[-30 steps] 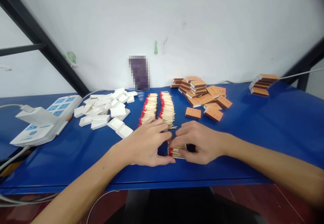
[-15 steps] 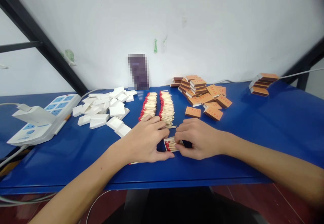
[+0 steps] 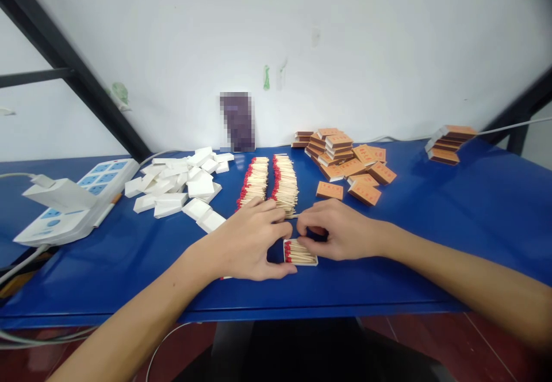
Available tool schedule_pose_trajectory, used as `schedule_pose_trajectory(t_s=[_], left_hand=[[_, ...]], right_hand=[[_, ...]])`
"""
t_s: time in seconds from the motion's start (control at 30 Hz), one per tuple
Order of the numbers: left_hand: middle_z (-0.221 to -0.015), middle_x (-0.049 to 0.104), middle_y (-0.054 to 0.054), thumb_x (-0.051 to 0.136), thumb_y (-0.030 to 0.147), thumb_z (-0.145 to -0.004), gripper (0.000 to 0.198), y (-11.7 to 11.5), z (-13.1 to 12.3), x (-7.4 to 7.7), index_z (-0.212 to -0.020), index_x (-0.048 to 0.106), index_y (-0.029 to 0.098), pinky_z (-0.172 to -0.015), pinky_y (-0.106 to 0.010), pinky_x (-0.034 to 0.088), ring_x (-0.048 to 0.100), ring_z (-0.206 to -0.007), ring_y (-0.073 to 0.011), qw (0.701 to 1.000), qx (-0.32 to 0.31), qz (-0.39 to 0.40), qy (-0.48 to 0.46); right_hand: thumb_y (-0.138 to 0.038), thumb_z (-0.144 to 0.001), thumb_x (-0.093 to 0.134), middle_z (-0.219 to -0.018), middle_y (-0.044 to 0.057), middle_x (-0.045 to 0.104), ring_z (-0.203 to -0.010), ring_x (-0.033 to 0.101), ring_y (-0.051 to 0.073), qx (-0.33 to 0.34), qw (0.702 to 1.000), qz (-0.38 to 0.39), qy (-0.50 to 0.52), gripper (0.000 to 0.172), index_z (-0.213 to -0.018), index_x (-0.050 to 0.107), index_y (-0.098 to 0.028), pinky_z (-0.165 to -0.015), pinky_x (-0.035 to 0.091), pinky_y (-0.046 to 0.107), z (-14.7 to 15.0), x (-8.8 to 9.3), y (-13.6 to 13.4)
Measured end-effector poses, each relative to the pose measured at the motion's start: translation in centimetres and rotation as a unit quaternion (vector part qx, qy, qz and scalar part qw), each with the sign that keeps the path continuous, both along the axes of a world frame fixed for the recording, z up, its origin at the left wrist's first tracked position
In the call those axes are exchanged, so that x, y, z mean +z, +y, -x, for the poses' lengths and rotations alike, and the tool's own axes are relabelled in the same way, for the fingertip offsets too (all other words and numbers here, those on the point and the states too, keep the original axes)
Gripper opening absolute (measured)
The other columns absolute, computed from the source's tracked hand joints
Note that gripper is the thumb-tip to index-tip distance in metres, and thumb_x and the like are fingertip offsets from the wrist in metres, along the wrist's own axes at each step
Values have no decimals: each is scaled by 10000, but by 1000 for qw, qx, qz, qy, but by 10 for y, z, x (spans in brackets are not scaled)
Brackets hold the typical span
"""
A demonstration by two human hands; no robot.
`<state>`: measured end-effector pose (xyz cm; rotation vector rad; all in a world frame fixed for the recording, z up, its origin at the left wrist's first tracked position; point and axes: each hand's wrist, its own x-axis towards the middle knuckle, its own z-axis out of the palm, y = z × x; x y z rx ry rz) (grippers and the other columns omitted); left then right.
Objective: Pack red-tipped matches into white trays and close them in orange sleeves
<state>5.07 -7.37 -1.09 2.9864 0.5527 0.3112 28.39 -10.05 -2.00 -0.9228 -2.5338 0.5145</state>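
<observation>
A small white matchbox tray (image 3: 311, 263) full of red-tipped matches (image 3: 297, 251) lies on the blue table near its front edge. My left hand (image 3: 252, 241) brackets the tray's left end, index finger at the far corner and thumb along the near edge. Over the tray's far right part is my right hand (image 3: 338, 229), fingers curled in and thumb tip close to the index finger, over the match sticks. Whether anything is pinched there is hidden. Just beyond my hands lie two long rows of loose matches, a left row (image 3: 255, 178) and a right row (image 3: 284, 180).
A heap of white empty trays (image 3: 200, 185) lies to the left. Orange matchboxes (image 3: 351, 166) are piled right of the matches, with a small stack (image 3: 451, 140) farther right. A power strip (image 3: 71, 218) with cables is at far left. A blurred dark rectangle (image 3: 239, 123) leans on the wall.
My right hand has drawn slightly up and away from the tray, uncovering more of the matches. The tray sits a little farther right. My left hand has barely moved.
</observation>
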Motion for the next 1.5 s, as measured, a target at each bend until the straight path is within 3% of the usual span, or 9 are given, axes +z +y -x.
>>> schedule_pose_trajectory(t_s=[0.13, 0.3, 0.47, 0.73, 1.17, 1.5], left_hand=[[-889, 592, -40, 673, 633, -803, 471, -1, -1, 2, -907, 648, 174, -850, -379, 388, 533, -878, -227, 1000, 0, -1, 1], [-900, 607, -42, 422, 336, -1016, 286, 1, 0, 9, -951, 653, 181, -837, -371, 371, 526, -847, -204, 999, 27, -31, 13], [-888, 605, -50, 410, 271, -1015, 283, 7, 5, 10, -969, 674, 181, -816, -381, 363, 529, -865, -220, 993, 64, -95, 24], [-980, 617, -71, 487, 208, -928, 272, 8, 5, 10, -1090, 703, 183, -870, -407, 383, 539, -924, -241, 993, 63, -86, 59], [-912, 599, -67, 466, 195, -915, 302, 7, 4, 10, -1017, 749, 178, -837, -406, 381, 536, -896, -235, 993, 72, -80, 47], [-931, 605, -76, 457, 197, -919, 287, 3, 2, 12, -957, 741, 173, -910, -417, 396, 523, -914, -233, 996, 59, -46, 49]], right_hand=[[-197, -898, 554, -642, -37, 532, -575, 461, 97, -42, 999, -28, -4, 127, -777, 580, -170, -575, 296, 244, -3, -1, 4], [-186, -909, 557, -705, -15, 601, -601, 490, 110, -96, 994, -42, -31, 114, -933, 668, -171, -584, 307, 244, -4, -4, 9], [-199, -931, 553, -830, 19, 681, -686, 562, 131, -103, 992, -31, -60, 159, -986, 701, -184, -614, 331, 250, -4, -6, 11], [-234, -858, 622, -598, -33, 552, -564, 505, 111, -175, 982, -49, -52, 68, -842, 655, -177, -558, 281, 238, -1, -6, 9], [-182, -847, 613, -616, -27, 563, -568, 493, 102, -155, 985, -49, -62, 76, -779, 644, -171, -553, 273, 232, 0, -6, 10], [-169, -846, 604, -647, -21, 588, -591, 502, 110, -139, 988, -30, -59, 76, -778, 636, -171, -568, 294, 238, 1, -4, 9]])
